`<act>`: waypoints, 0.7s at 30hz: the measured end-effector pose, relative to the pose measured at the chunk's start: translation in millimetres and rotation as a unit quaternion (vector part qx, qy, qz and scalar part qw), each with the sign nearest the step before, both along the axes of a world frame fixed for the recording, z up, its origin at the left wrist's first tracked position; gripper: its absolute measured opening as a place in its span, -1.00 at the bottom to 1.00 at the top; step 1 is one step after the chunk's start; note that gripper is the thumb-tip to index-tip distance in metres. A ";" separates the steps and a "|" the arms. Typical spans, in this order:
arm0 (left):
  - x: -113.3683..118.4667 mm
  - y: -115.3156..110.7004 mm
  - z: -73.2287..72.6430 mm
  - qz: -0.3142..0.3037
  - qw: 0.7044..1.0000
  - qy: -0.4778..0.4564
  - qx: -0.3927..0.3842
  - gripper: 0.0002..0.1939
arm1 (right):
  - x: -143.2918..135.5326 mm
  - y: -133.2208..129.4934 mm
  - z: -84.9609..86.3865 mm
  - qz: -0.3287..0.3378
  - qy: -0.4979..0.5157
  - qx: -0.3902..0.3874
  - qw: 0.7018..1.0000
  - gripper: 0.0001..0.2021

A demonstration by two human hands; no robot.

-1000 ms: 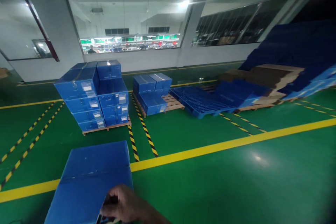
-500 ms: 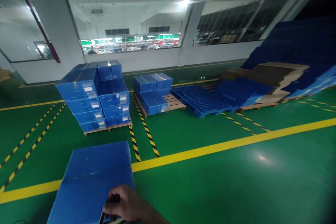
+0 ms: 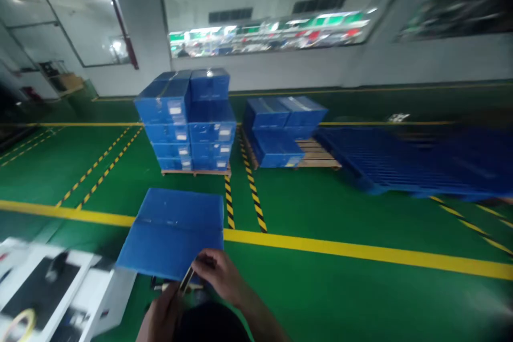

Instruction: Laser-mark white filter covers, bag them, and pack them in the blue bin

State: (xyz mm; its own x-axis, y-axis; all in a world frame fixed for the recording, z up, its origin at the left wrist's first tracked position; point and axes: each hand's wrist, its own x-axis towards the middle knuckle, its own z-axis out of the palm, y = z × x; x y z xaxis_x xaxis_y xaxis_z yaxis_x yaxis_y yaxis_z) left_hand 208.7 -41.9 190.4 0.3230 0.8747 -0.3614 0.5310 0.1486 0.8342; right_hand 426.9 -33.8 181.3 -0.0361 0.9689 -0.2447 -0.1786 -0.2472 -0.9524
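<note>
My right hand [image 3: 219,276] is closed, with thumb and fingers pinching the upper end of a narrow dark strip with a pale edge [image 3: 187,280]. The strip slants down to my left hand [image 3: 161,314], whose fingers are curled around its lower end. Blur hides what kind of thing the strip is. Just beyond both hands is a large blue carton [image 3: 174,230] with a taped seam across its top. A pale bar [image 3: 195,286] shows partly behind the strip, below the carton's near edge.
At left stands a white workbench [image 3: 110,299] with a black mat [image 3: 42,288] and a yellow tape roll [image 3: 20,325]. Blue cartons [image 3: 170,109] are stacked on a pallet ahead. More cartons [image 3: 280,149] sit on a wooden pallet [image 3: 316,155], beside a blue plastic pallet [image 3: 372,165].
The view has swung left, bringing the workbench into sight. My left hand has come into view at the strip's lower end. The right hand still grips the strip.
</note>
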 end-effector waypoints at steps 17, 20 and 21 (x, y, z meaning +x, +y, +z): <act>-1.8 4.0 25.0 0.025 1.000 0.013 -0.012 -0.34 | -7.3 9.6 5.9 0.094 0.027 -0.004 0.995 -0.56; -3.7 3.1 24.0 0.017 1.000 -0.004 -0.009 -0.34 | -7.5 9.3 9.3 0.093 0.038 -0.009 0.995 -0.56; -4.2 2.3 23.9 0.014 1.000 -0.015 -0.014 -0.35 | -7.2 8.8 9.6 0.092 0.043 -0.010 0.995 -0.56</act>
